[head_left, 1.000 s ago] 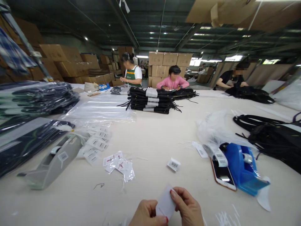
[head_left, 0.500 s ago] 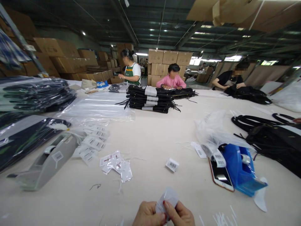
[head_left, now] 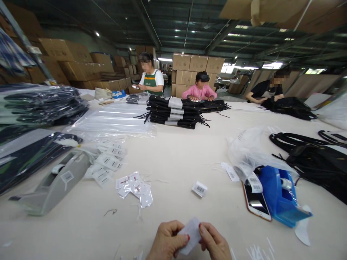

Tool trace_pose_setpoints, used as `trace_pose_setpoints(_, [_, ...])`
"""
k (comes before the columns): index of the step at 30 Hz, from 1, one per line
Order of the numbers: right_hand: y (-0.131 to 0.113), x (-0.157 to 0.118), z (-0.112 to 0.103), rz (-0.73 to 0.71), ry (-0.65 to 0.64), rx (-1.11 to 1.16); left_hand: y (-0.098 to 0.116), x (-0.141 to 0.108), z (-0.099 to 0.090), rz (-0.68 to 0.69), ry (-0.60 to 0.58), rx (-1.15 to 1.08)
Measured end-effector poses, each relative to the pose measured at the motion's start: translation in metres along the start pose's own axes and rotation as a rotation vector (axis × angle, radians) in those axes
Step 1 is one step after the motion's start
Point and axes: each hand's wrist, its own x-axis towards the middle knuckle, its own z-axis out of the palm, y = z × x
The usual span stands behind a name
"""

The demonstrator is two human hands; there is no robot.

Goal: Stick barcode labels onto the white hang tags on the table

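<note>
Low at the front of the table, my left hand pinches a small white tag or packet between thumb and fingers. My right hand has its thumb and fingertips pressed together at the right edge of the same white piece. Whether it is paper or a plastic sleeve I cannot tell. Ahead of my hands lies a folded barcode label. Left of that is a small pile of white tags in clear sleeves, and behind it a spread of barcode labels.
A grey tape dispenser stands left; a blue one stands right beside a phone. Stacked black items sit midway, clear bags to their left. Black strapped goods lie right. Several co-workers stand across the table.
My right hand has shifted slightly right, to the edge of the white piece, which now shows more of its face. The co-worker in the green apron has turned and holds something white.
</note>
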Motion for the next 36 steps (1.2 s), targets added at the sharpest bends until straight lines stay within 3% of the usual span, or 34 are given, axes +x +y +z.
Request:
trace_pose_setpoints(5, [-0.011, 0.008, -0.015, -0.034, 0.061, -0.057, 0.001, 0.007, -0.001, -0.091, -0.003, 0.097])
trace_pose_setpoints(13, [0.005, 0.021, -0.036, 0.059, 0.212, 0.056, 0.014, 0.017, -0.005, -0.121, 0.078, 0.285])
trace_pose_setpoints(20, [0.014, 0.030, -0.046, 0.108, 0.292, -0.015, 0.030, 0.033, -0.010, -0.095, 0.119, 0.993])
trace_pose_setpoints(25, [0.018, 0.032, -0.049, -0.013, 0.245, -0.334, 0.028, 0.033, -0.004, -0.036, 0.167, 1.225])
trace_pose_setpoints(27, [0.015, 0.032, -0.049, -0.062, 0.227, -0.470, 0.025, 0.030, 0.000, 0.048, 0.213, 1.340])
trace_pose_setpoints(29, [0.012, 0.033, -0.049, -0.082, 0.212, -0.574, 0.020, 0.029, 0.002, 0.254, 0.236, 1.473])
trace_pose_setpoints(30, [0.010, 0.034, -0.049, -0.088, 0.210, -0.614, 0.016, 0.030, 0.002, 0.388, 0.195, 1.532])
trace_pose_setpoints(33, [0.002, 0.042, -0.048, -0.152, 0.280, -0.652, 0.005, 0.038, -0.002, 0.732, -0.091, 1.606])
trace_pose_setpoints(34, [-0.002, 0.046, -0.047, -0.175, 0.321, -0.624, 0.001, 0.041, -0.004, 0.792, -0.150, 1.610])
trace_pose_setpoints(36, [-0.009, 0.059, -0.043, -0.200, 0.379, -0.541, -0.006, 0.044, -0.006, 0.843, -0.154, 1.596])
